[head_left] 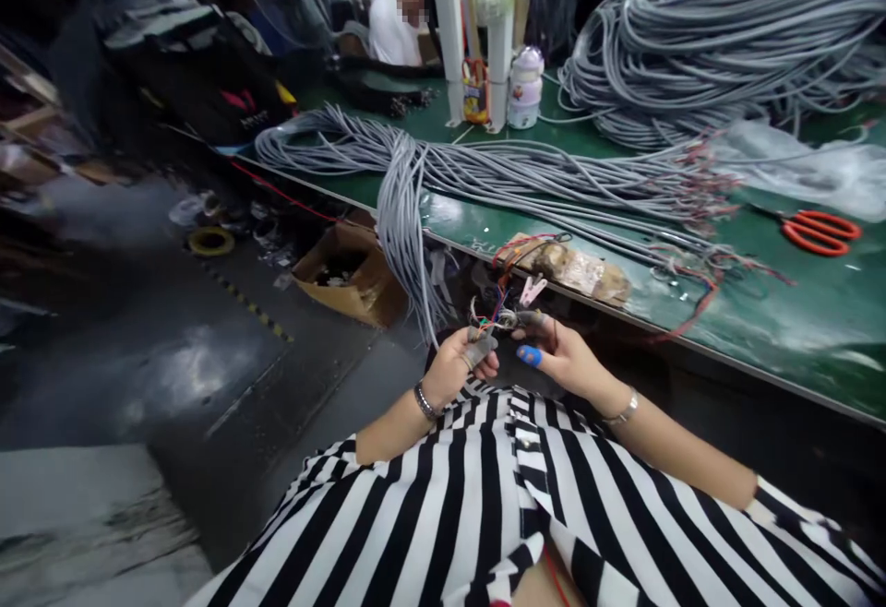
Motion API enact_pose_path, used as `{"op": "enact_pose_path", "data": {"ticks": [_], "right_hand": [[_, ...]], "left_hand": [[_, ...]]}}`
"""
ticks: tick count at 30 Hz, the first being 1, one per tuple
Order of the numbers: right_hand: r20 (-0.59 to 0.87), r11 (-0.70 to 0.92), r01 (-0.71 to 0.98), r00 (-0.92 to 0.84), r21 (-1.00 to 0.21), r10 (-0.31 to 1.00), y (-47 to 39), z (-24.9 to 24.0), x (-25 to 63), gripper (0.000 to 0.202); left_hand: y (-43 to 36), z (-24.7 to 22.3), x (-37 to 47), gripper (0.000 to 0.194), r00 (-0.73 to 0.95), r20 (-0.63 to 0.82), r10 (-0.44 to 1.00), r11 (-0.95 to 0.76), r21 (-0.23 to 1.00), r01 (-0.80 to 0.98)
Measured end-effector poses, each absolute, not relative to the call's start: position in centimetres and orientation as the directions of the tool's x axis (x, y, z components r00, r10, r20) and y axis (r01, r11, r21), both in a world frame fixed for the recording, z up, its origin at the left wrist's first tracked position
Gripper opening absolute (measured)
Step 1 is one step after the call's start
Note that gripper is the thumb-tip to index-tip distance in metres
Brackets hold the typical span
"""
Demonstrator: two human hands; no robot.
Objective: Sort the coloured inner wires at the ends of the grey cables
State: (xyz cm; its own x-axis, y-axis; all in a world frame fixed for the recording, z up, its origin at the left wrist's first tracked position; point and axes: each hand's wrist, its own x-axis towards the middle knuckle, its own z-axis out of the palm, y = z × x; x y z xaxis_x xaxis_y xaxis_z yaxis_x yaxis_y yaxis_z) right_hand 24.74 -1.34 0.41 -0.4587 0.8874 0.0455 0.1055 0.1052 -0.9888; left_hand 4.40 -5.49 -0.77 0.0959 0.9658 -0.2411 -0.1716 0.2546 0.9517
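Between thumb and fingers, my left hand (465, 363) pinches the end of a grey cable, whose thin coloured wires (493, 319) fan out upward. Grey tape wraps some of its fingertips. My right hand (564, 358) is beside those wires, its index finger touching or close to them; a blue covering is on the thumb, which stands apart from the fingers. Whether the right fingers grip a wire is too small to tell. Just above the hands, a pink clip (532, 291) sits at the table edge near a tape-wrapped block (581, 270).
On the green table (782, 330) lie a long bundle of grey cables (498, 169), orange-handled scissors (820, 232), a clear plastic bag (809, 164) and a big cable coil (720, 35). A bottle (526, 89) stands by a white post. A cardboard box (353, 275) is below. Another person (396, 21) sits across.
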Motion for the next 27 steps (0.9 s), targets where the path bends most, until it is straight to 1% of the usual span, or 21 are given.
{"op": "enact_pose_path", "data": {"ticks": [6,10,13,15,18,20,22,24,27], "right_hand": [[0.105,0.161,0.090,-0.447,-0.983,0.888,-0.5,1.2,23.1,0.041],[0.086,0.108,0.032,-0.412,-0.994,0.907,-0.4,1.1,22.6,0.038],[0.020,0.014,-0.019,-0.371,-1.000,0.929,-0.6,0.7,22.7,0.039],[-0.058,-0.095,-0.085,-0.358,-0.992,0.932,-0.8,0.5,22.8,0.038],[-0.227,-0.301,-0.187,-0.333,-0.935,0.915,-1.1,0.4,23.1,0.038],[-0.305,-0.381,-0.243,-0.300,-0.892,0.904,-1.2,0.5,23.4,0.040],[-0.327,-0.403,-0.290,-0.277,-0.868,0.904,-1.1,0.6,23.6,0.041],[-0.319,-0.397,-0.316,-0.271,-0.862,0.908,-1.0,0.7,23.8,0.041],[-0.310,-0.382,-0.327,-0.252,-0.864,0.917,-0.7,0.2,24.1,0.043]], "left_hand": [[-5.1,-1.3,4.8,0.047,0.137,-0.198,0.971,0.218,0.964,-0.154],[-4.9,-1.7,4.4,0.047,0.132,-0.211,0.969,0.227,0.966,-0.125],[-5.0,-1.7,4.4,0.047,0.102,-0.197,0.975,0.209,0.970,-0.126],[-5.0,-1.5,4.6,0.045,0.086,-0.149,0.985,0.161,0.976,-0.144],[-5.0,-1.4,4.9,0.040,0.085,-0.096,0.992,0.111,0.977,-0.184],[-4.9,-1.4,5.1,0.038,0.097,-0.091,0.991,0.110,0.972,-0.209],[-4.6,-1.5,5.2,0.039,0.118,-0.099,0.988,0.124,0.967,-0.222],[-4.3,-1.6,5.4,0.041,0.138,-0.116,0.984,0.144,0.965,-0.217],[-3.8,-1.5,5.7,0.042,0.115,-0.140,0.983,0.161,0.967,-0.197]]}}
